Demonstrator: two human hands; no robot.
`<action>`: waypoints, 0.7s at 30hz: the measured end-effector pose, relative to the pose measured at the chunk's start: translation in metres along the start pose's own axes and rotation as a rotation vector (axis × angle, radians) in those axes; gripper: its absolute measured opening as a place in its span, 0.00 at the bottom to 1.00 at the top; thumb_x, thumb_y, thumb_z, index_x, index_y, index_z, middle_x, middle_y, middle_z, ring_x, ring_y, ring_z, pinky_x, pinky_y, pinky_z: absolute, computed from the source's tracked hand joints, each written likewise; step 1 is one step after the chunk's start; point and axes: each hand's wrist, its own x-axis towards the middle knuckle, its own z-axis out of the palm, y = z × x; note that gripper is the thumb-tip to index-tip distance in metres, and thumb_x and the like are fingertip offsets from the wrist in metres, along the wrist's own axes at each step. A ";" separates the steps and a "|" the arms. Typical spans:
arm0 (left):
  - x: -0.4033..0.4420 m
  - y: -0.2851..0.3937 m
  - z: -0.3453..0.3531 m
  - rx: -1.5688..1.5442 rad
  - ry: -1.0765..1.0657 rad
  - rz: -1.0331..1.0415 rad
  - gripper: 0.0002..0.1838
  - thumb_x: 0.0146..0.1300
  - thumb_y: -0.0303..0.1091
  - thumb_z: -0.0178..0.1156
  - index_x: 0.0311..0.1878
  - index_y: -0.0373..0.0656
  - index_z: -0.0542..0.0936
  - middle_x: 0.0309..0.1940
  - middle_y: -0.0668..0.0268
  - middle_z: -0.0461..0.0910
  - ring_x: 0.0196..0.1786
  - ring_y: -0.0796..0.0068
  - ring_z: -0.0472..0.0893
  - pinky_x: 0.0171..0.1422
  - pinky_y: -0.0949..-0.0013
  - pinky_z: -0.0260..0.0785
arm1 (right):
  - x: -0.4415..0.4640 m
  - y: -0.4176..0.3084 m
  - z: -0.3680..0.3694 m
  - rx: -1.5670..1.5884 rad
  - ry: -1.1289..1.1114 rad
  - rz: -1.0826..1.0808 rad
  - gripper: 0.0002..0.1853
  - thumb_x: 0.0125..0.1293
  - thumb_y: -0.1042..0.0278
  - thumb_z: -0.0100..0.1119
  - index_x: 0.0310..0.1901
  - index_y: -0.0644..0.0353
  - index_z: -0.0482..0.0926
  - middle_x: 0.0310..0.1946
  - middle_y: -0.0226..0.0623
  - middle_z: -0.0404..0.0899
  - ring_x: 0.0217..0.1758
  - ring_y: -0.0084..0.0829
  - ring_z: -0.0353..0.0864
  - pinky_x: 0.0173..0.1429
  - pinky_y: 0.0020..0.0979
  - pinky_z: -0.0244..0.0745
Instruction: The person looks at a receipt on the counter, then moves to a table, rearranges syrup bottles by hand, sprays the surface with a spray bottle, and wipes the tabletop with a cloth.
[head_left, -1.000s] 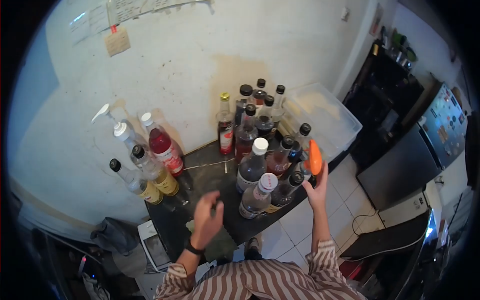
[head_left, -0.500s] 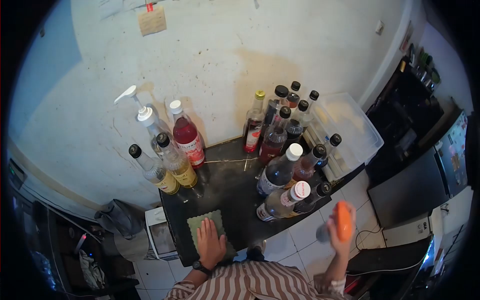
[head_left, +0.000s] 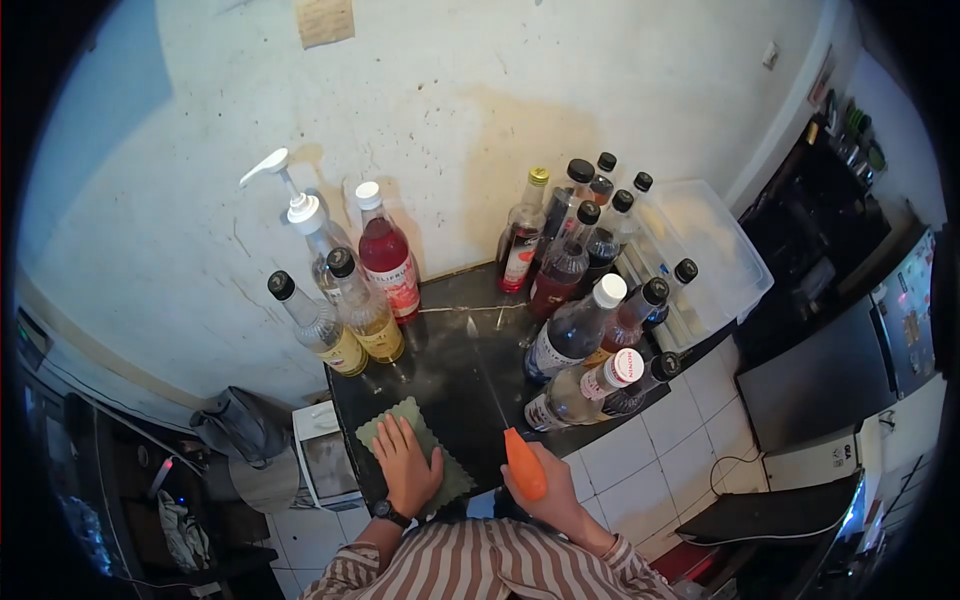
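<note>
My left hand lies flat with fingers stretched on a green scallop-edged cloth, pressing it to the black tabletop near the left front corner. Gripped in my right hand is a spray bottle with an orange head; its body is hidden by the hand and arm. The nozzle points away over the table, and a thin pale streak of spray runs from it toward the back. Closest to this hand among the bottles is a clear one with a white-and-red cap.
Several syrup bottles crowd the right side, beside a clear plastic box. On the left stand a red syrup bottle, two yellow ones and a white-pump bottle. A stained wall borders the back.
My right hand has swung left and inward with the spray bottle, from beyond the table's right side to its front edge. A spray streak now shows. My left hand and cloth have shifted slightly left.
</note>
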 end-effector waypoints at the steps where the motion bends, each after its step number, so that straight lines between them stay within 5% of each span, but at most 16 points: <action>1: 0.006 0.003 0.002 -0.002 0.006 -0.005 0.43 0.61 0.48 0.57 0.69 0.25 0.56 0.70 0.34 0.53 0.73 0.35 0.51 0.74 0.41 0.42 | -0.001 0.001 0.001 0.010 -0.003 -0.004 0.17 0.59 0.66 0.67 0.47 0.61 0.75 0.33 0.46 0.79 0.35 0.48 0.82 0.37 0.36 0.76; 7: 0.073 0.026 0.030 -0.064 0.090 0.040 0.42 0.62 0.49 0.55 0.68 0.24 0.57 0.70 0.34 0.52 0.73 0.35 0.52 0.75 0.43 0.41 | -0.014 0.000 -0.011 0.052 -0.043 0.013 0.21 0.57 0.68 0.68 0.51 0.64 0.75 0.30 0.40 0.79 0.31 0.35 0.82 0.37 0.30 0.75; 10: 0.120 0.042 0.049 -0.039 0.152 0.067 0.40 0.63 0.48 0.55 0.68 0.24 0.58 0.70 0.36 0.53 0.73 0.38 0.53 0.75 0.44 0.42 | -0.020 -0.001 -0.023 0.042 -0.069 0.089 0.22 0.57 0.65 0.68 0.52 0.63 0.75 0.35 0.44 0.81 0.36 0.42 0.84 0.41 0.31 0.77; 18: 0.245 0.055 0.110 -0.042 0.426 0.007 0.37 0.66 0.48 0.51 0.67 0.25 0.61 0.68 0.39 0.60 0.72 0.44 0.57 0.76 0.50 0.46 | -0.032 0.008 -0.043 0.019 -0.034 0.121 0.22 0.56 0.65 0.69 0.51 0.65 0.76 0.37 0.46 0.81 0.38 0.43 0.84 0.44 0.32 0.78; 21: 0.280 0.060 0.103 -0.050 0.341 -0.049 0.36 0.67 0.48 0.49 0.67 0.25 0.61 0.68 0.39 0.60 0.72 0.46 0.58 0.76 0.51 0.46 | -0.036 0.003 -0.051 0.020 -0.050 0.176 0.23 0.55 0.65 0.70 0.50 0.66 0.77 0.38 0.47 0.81 0.39 0.42 0.84 0.45 0.31 0.78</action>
